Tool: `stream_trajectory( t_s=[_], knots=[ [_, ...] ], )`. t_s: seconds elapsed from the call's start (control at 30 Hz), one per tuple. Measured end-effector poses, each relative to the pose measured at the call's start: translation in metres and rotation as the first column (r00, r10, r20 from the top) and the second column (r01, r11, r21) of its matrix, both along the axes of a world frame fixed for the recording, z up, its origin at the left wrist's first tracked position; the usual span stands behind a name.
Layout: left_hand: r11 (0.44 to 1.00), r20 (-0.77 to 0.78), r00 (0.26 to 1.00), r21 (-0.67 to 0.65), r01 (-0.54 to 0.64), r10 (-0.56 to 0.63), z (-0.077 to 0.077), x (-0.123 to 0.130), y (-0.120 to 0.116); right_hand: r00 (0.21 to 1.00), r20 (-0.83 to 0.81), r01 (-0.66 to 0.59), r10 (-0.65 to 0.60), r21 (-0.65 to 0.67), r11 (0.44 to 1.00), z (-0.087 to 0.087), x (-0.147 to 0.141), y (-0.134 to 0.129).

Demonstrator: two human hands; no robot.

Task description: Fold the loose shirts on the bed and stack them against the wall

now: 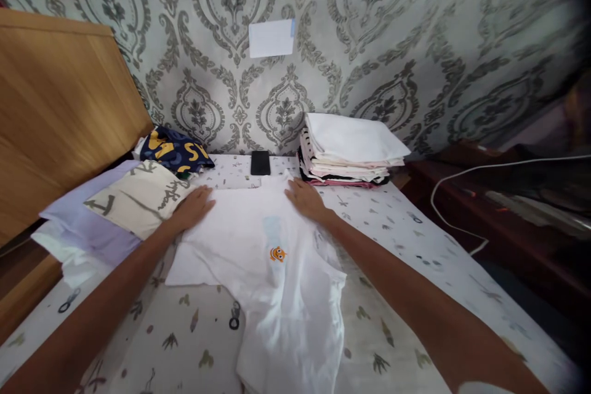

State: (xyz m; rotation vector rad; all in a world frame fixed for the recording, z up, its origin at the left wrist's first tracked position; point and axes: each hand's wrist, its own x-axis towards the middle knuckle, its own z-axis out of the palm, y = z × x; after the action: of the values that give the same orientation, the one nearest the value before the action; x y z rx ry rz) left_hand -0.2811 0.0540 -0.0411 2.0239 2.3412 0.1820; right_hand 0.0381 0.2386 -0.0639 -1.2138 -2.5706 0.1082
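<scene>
A white T-shirt (258,215) lies spread on the patterned bedsheet, its lower part running toward me with wrinkles. On its chest are a small orange cartoon figure and a pale blue patch. My left hand (196,206) rests at the shirt's upper left edge, fingers stretched out over the cloth. At the upper right, near the collar, my right hand (307,198) touches the fabric with its fingers extended and slightly apart. The right side of the shirt is rumpled beside my right forearm.
A stack of folded clothes (353,138) stands at the back right. On the left lie a lavender garment (117,181), a cream printed garment (148,197) and a navy-yellow one (170,149). A black phone (260,163) lies near the wall. A white cable (462,172) crosses the right side.
</scene>
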Motion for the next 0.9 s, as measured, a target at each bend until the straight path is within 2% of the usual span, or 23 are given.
stream_trajectory(
  t_s=[0.2, 0.33, 0.43, 0.57, 0.77, 0.83, 0.9],
  knots=[
    [0.997, -0.058, 0.996, -0.031, -0.066, 0.064, 0.019, -0.012, 0.020, 1.000, 0.004, 0.019, -0.019, 0.040, 0.999, 0.015, 0.002, -0.022],
    [0.991, -0.079, 0.990, -0.052, -0.124, 0.119, 0.034, -0.007, 0.033, 0.998, 0.014, -0.058, 0.057, 0.047, 0.997, 0.024, 0.004, -0.035],
    [0.985, -0.111, 0.979, -0.002, -0.171, 0.170, 0.043, 0.005, 0.038, 0.997, 0.013, -0.075, 0.075, 0.028, 0.997, 0.027, 0.005, -0.034],
    [0.988, -0.098, 0.985, 0.066, -0.137, 0.143, 0.044, 0.035, 0.061, 0.999, -0.015, -0.038, 0.038, 0.019, 0.999, 0.023, 0.006, -0.031],
    [1.000, 0.089, 0.996, 0.008, -0.013, 0.012, 0.029, 0.102, 0.133, 0.997, -0.035, -0.062, 0.063, 0.028, 0.998, 0.015, 0.008, -0.029],
    [1.000, 0.109, 0.994, 0.011, -0.018, 0.016, 0.028, 0.119, 0.145, 0.997, -0.039, -0.065, 0.067, 0.035, 0.997, 0.012, 0.008, -0.029],
    [0.998, 0.109, 0.993, 0.035, -0.044, 0.040, 0.030, 0.127, 0.147, 0.998, -0.049, -0.035, 0.036, 0.025, 0.999, 0.011, 0.007, -0.028]
  ],
)
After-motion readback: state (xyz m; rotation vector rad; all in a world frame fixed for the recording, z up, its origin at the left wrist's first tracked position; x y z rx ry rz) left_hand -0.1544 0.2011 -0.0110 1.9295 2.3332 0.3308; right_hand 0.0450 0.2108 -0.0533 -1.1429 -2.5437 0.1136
